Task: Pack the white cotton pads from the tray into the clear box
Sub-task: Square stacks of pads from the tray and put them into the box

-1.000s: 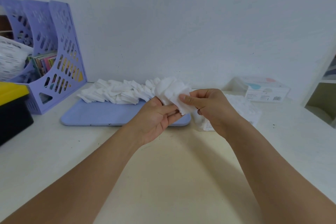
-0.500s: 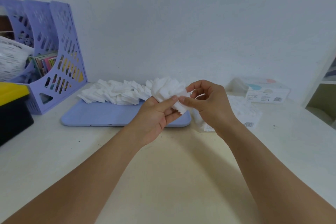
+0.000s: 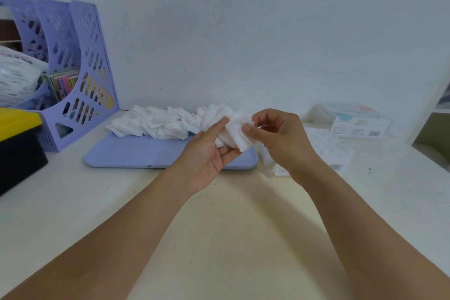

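Held a loose bunch of white square cotton pads (image 3: 225, 126) in left hand (image 3: 207, 156), thumb on top; pinched front pad with right hand (image 3: 275, 139), above lilac plastic tray (image 3: 136, 153). Clear plastic box (image 3: 323, 148) just right. Risk: uneven stack fanning, pads slipping.

No legible text, brand or number found. Barcodes appear on the white rectangular carton (image 3: 358, 125) at the rear right and on the clear plastic box (image 3: 337, 156) beside the hands; adjoining print is too small to read.
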`<state>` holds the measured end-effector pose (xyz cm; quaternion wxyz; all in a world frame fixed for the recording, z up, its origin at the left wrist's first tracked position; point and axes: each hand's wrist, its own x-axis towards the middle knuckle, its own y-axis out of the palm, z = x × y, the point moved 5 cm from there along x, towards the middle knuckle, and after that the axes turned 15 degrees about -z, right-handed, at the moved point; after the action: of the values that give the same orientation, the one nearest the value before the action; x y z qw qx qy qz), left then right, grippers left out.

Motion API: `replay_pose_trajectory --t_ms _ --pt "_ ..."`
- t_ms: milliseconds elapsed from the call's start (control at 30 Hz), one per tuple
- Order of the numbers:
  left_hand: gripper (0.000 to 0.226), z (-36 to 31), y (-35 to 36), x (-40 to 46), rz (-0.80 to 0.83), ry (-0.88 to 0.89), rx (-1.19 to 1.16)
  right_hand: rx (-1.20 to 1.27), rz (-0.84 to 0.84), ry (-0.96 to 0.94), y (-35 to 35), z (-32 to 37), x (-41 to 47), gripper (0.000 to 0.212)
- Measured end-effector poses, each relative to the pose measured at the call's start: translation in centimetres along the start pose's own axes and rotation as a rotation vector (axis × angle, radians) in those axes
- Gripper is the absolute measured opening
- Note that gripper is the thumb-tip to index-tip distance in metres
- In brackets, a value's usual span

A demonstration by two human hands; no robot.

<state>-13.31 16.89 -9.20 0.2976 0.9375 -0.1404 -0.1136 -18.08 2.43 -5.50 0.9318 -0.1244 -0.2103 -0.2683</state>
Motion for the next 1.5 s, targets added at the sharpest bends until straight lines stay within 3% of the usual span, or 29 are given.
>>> replay_pose_trajectory --t_ms 233,400,567,800,933,1133,1367,1433,1500 --pt "0.037 0.2 0.2 -0.2 0.046 0.035 0.094 0.015 0.001 0.054 -0.4 -0.4 0.1 0.013" --pt "0.039 0.2 0.0 0.0 0.054 0.031 0.131 -0.129 0.045 0.019 -0.3 -0.6 0.2 0.032" --pt "0.040 0.3 -0.3 0.3 0.018 -0.006 0.050 -0.087 -0.028 -0.021 -0.8 -0.1 0.3 0.007" --pt "0.035 -0.3 -1.2 0.9 -0.134 0.187 0.137 0.011 -0.023 -0.107 -1.2 1.6 0.2 0.012" --pt "0.032 -0.5 -1.2 0.8 -0.155 0.240 0.245 0.193 0.148 -0.020 -0.9 2.5 -0.2 0.014" --pt "0.035 0.6 0.2 0.0 -0.009 0.103 0.169 -0.071 0.036 -0.023 -0.6 0.6 0.0 0.013" --pt "0.037 0.8 -0.2 0.3 -0.041 0.015 0.091 -0.237 -0.034 -0.247 -0.2 1.4 -0.5 0.011" --pt "0.037 0.6 -0.3 0.4 -0.047 0.008 0.078 -0.217 -0.046 -0.207 -0.6 1.7 -0.4 0.012" --pt "0.035 0.5 -0.7 0.7 -0.099 0.039 0.105 0.004 -0.065 -0.007 -1.4 1.5 0.1 0.017"
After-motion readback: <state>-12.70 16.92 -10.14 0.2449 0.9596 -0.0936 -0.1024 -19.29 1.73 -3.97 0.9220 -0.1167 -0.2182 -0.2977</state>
